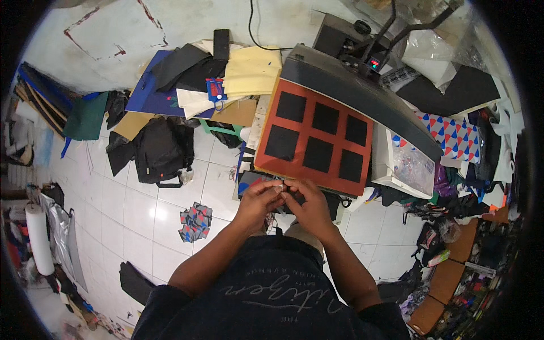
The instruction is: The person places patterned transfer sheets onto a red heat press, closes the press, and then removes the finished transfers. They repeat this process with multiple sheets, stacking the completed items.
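Note:
My left hand [259, 199] and my right hand [309, 205] meet in front of my body, fingertips pinched close together. Something small and pale shows between them, too small to name. Just beyond my hands lies the rust-red pad [310, 126] of a heat press, bearing several black fabric squares [318, 154] in two rows. The press's dark upper plate [345, 85] is swung up behind the pad, clear of the squares. A small lit display [374, 63] glows near its handle.
Yellow cloth [252, 71], dark fabric pieces [181, 65] and a phone [221, 44] lie left of the press. A white box [405, 167] with clear plastic stands right. On the tiled floor are a black bag [164, 150] and a patterned pile of pieces [195, 221].

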The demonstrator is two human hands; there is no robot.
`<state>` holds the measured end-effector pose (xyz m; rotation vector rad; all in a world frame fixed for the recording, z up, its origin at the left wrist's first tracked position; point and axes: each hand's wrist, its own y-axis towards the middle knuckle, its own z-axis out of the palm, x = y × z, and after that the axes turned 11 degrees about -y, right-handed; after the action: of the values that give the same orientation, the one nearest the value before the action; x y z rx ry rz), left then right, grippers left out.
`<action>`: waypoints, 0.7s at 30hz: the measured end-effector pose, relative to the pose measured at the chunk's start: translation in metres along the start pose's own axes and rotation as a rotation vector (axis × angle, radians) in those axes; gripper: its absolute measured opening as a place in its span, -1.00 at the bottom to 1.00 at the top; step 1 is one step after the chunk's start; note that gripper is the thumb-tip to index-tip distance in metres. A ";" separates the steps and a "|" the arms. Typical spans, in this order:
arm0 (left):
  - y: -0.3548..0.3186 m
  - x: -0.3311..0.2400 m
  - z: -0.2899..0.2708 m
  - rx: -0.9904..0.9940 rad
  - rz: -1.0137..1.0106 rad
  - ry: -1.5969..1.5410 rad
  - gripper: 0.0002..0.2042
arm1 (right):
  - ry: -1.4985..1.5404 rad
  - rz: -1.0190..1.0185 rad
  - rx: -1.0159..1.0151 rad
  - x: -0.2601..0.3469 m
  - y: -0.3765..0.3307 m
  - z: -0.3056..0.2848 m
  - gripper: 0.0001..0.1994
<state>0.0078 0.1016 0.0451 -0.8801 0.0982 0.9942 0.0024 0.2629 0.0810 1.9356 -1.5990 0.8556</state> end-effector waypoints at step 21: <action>-0.008 -0.023 -0.034 0.029 -0.087 -0.167 -0.74 | -0.082 -0.114 -0.033 0.008 0.009 0.033 -0.86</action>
<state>0.0111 0.0602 0.0374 -0.7655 -0.0664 0.9789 0.0002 0.2325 0.0644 2.0404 -1.5214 0.7078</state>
